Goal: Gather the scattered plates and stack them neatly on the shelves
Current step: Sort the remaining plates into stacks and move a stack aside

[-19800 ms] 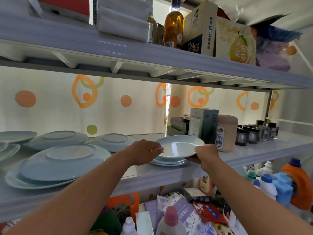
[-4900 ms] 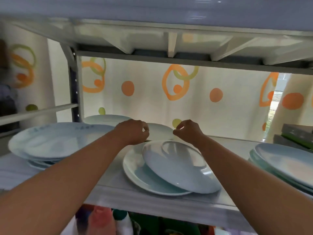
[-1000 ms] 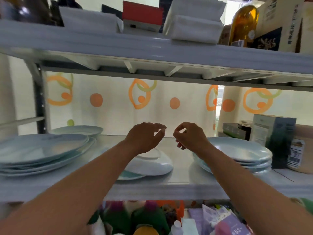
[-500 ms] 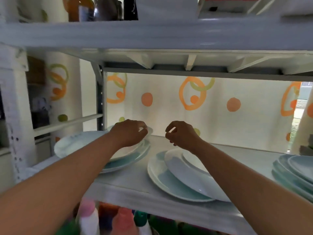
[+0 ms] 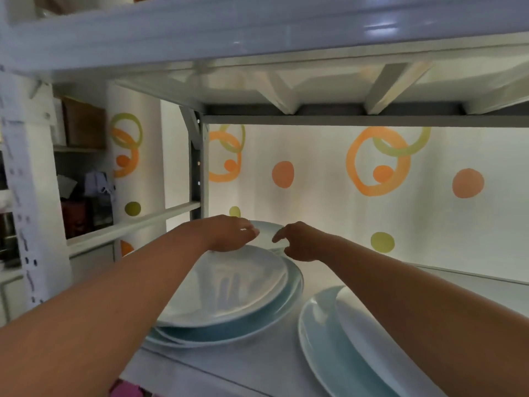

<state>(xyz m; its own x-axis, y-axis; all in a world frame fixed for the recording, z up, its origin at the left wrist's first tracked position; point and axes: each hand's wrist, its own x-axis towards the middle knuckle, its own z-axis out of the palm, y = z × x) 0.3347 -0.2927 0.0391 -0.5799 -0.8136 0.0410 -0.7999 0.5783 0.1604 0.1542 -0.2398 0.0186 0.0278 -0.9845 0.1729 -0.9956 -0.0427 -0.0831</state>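
From the head view, both your arms reach far into the shelf [image 5: 229, 365], over the plates.

Your left hand [image 5: 229, 233] is palm down at the back of the shelf. Its fingers [image 5: 249, 231] are only lightly bent and their tips lie at the near rim of the small plate [image 5: 269, 234]. The thumb is hidden below the hand, so I cannot tell if you pinch the rim or only touch it.

Your right hand [image 5: 300, 242] is just beside the same plate, on its right side. The forefinger is stretched toward the rim and the other fingers are curled in. The picture is blurred there, and I cannot tell if the fingertip touches the plate or if this hand holds anything.

The small plate stands at the back, near the wall [image 5: 315, 202], between your two hands. It is behind the left stack [image 5: 229, 293] and partly hidden by it.

The left stack lies under your left forearm. Its top plate is white, and pale blue plates show below it.

To the right, apart from this stack, a blue plate [image 5: 317, 342] lies near the front edge. A white plate [image 5: 363, 339] lies on it, shifted to the right, and your right forearm covers much of it.

The upper shelf [image 5: 257, 32] is above your hands. The wall carries orange rings and green dots.
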